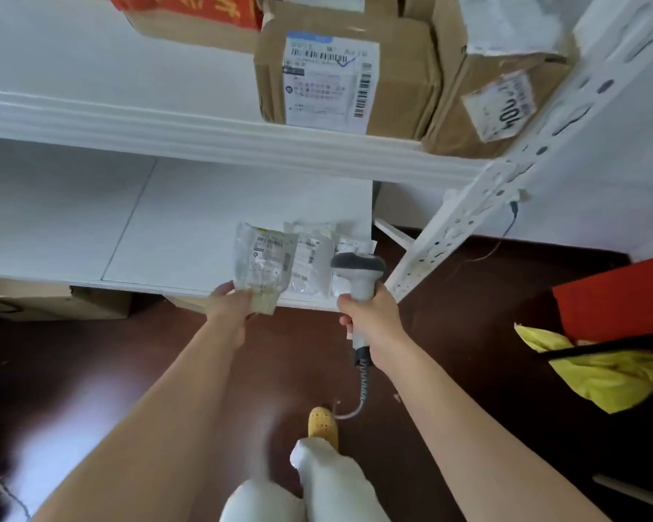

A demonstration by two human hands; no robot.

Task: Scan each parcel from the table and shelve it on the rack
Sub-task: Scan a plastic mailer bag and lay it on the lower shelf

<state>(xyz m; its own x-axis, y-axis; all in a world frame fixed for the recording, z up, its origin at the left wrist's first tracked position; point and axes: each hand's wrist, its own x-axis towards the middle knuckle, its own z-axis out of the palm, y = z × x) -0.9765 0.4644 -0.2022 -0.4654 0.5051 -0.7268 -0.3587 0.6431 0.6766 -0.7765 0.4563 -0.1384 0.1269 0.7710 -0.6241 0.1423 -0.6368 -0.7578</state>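
My left hand (230,300) grips the near edge of a clear plastic parcel (263,260) with a printed label, which rests on the front of the white lower shelf (189,220). My right hand (370,314) holds a grey and white barcode scanner (359,273) upright by its handle, its head level with the shelf's front edge. Two more clear bagged parcels (315,258) lie on the same shelf just right of the held one, partly behind the scanner head.
Several cardboard boxes (349,73) stand on the upper shelf. A slotted white rack post (506,182) slants down at the right. A red object (619,299) and a yellow bag (600,371) are at the right. A carton (53,299) sits under the shelf, left.
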